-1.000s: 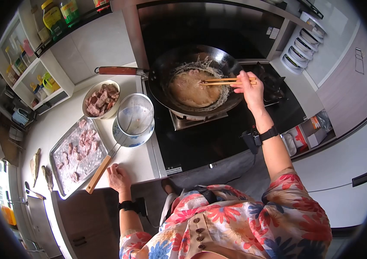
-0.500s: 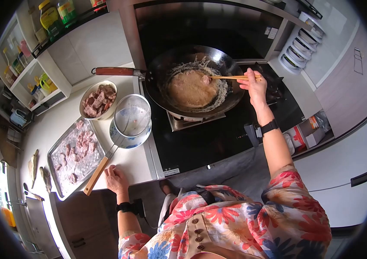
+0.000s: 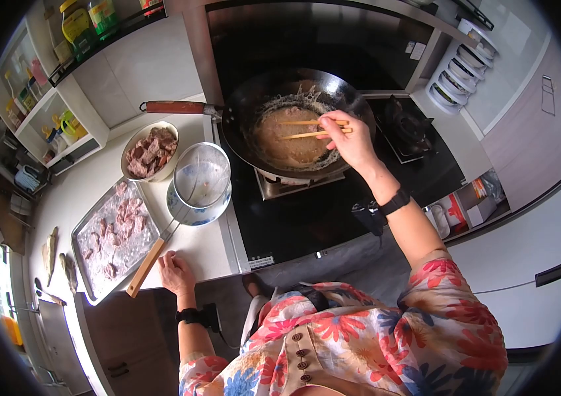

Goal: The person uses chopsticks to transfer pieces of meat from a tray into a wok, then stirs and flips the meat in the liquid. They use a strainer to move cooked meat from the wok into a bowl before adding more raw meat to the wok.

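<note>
My right hand (image 3: pixel 346 140) is closed on a pair of wooden chopsticks (image 3: pixel 307 136), which reach left over the wok (image 3: pixel 231 142) with their tips spread apart. Bubbling brown oil (image 3: pixel 274 142) with frothy edges fills the bottom of the wok. Pieces of meat show faintly near the oil's far side, and nothing is visible between the chopstick tips. At the counter's front edge rests my left hand (image 3: pixel 176 272), fingers curled in and seemingly holding nothing. Just beyond it lies the wooden handle of a mesh strainer (image 3: pixel 202 173), set across a blue-and-white bowl (image 3: pixel 217 212).
Left of the strainer, a metal tray (image 3: pixel 95 287) carries pale coated meat pieces. Behind it stands a bowl (image 3: pixel 126 148) of browned meat. The wok's red-brown handle (image 3: pixel 178 107) juts left over the counter. A second burner (image 3: pixel 409 125) sits right of the wok, near stacked round containers (image 3: pixel 452 82).
My right hand has moved left and slightly nearer, over the wok. The chopsticks, earlier together at a meat piece on the right of the oil, are now apart. My left hand has stayed put.
</note>
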A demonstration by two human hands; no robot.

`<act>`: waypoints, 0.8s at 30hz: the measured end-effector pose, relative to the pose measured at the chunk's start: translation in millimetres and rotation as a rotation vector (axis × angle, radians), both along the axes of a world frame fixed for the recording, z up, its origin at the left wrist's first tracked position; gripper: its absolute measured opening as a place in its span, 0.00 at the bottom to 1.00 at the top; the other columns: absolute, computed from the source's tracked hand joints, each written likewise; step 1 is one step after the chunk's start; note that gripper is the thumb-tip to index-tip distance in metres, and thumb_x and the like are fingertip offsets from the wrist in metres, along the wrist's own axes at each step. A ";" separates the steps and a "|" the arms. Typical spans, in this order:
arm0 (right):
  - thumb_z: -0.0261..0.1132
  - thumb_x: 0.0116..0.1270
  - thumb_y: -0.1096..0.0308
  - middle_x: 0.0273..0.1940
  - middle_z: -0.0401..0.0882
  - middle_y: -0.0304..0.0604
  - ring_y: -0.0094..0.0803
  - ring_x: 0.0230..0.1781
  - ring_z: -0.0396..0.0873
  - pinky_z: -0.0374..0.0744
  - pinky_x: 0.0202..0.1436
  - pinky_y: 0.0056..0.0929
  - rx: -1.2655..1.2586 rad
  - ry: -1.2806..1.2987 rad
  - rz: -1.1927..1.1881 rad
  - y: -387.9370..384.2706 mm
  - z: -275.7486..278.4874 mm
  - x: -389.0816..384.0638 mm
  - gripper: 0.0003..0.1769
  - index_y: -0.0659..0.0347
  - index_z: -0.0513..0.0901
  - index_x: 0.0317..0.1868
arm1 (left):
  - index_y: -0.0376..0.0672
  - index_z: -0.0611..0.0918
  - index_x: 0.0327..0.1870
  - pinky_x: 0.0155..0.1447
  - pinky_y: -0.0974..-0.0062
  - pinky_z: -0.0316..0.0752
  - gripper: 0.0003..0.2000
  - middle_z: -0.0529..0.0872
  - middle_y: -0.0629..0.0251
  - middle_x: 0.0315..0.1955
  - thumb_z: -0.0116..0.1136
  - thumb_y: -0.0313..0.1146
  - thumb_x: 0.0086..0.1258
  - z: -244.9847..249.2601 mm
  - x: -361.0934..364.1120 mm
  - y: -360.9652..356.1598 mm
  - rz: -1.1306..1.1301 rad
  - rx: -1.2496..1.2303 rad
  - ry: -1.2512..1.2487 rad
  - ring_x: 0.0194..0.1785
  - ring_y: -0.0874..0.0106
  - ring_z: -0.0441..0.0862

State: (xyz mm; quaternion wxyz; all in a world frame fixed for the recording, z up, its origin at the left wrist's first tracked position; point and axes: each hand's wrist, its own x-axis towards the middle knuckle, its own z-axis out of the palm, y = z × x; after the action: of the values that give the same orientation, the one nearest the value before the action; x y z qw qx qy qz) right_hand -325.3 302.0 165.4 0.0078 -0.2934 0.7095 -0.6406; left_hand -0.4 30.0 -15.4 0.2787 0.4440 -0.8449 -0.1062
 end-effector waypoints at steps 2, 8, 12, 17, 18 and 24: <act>0.60 0.65 0.65 0.33 0.81 0.43 0.27 0.30 0.82 0.77 0.27 0.19 0.093 0.096 -0.019 -6.5 -1.1 -0.6 0.11 0.64 0.79 0.42 | 0.47 0.77 0.36 0.37 0.60 0.70 0.07 0.75 0.61 0.35 0.46 0.30 0.60 -1.1 -0.1 -0.3 0.001 -0.003 0.001 0.37 0.57 0.76; 0.60 0.64 0.64 0.32 0.82 0.41 0.25 0.30 0.82 0.77 0.26 0.19 0.105 0.167 -0.046 -3.5 9.4 0.8 0.11 0.63 0.81 0.41 | 0.46 0.77 0.35 0.38 0.60 0.70 0.06 0.75 0.60 0.35 0.47 0.29 0.60 1.5 0.4 1.8 0.000 -0.003 0.022 0.38 0.56 0.75; 0.57 0.67 0.65 0.37 0.81 0.39 0.25 0.30 0.82 0.75 0.22 0.13 0.172 0.057 -0.050 18.7 23.9 -7.5 0.11 0.63 0.79 0.43 | 0.46 0.76 0.35 0.38 0.60 0.70 0.06 0.75 0.60 0.35 0.46 0.29 0.60 3.2 -0.4 2.4 -0.015 -0.025 0.039 0.38 0.56 0.74; 0.58 0.67 0.59 0.39 0.79 0.44 0.32 0.30 0.83 0.78 0.22 0.16 0.117 -0.182 -0.025 53.5 37.1 -12.9 0.17 0.65 0.77 0.46 | 0.45 0.77 0.35 0.38 0.60 0.70 0.06 0.75 0.59 0.34 0.46 0.29 0.60 1.0 -0.6 1.3 -0.011 -0.030 0.037 0.38 0.56 0.75; 0.58 0.67 0.59 0.39 0.79 0.44 0.32 0.30 0.83 0.78 0.22 0.16 0.117 -0.182 -0.025 56.2 34.9 -11.7 0.17 0.65 0.77 0.46 | 0.45 0.77 0.34 0.38 0.60 0.70 0.06 0.75 0.59 0.34 0.46 0.29 0.60 1.2 -0.6 1.1 -0.009 -0.026 0.037 0.38 0.56 0.75; 0.59 0.65 0.65 0.34 0.81 0.43 0.27 0.29 0.82 0.77 0.25 0.16 0.078 -0.104 -0.109 48.8 4.8 -4.4 0.13 0.68 0.78 0.41 | 0.46 0.77 0.35 0.38 0.60 0.70 0.06 0.75 0.60 0.34 0.46 0.29 0.59 3.6 -1.5 2.4 0.011 0.020 0.022 0.38 0.57 0.75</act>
State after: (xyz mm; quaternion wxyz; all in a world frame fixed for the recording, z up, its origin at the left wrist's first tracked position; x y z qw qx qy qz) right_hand -329.7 350.7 170.3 0.0213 -0.2200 0.7476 -0.6262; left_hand -1.9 32.4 -11.8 0.2838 0.4504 -0.8382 -0.1179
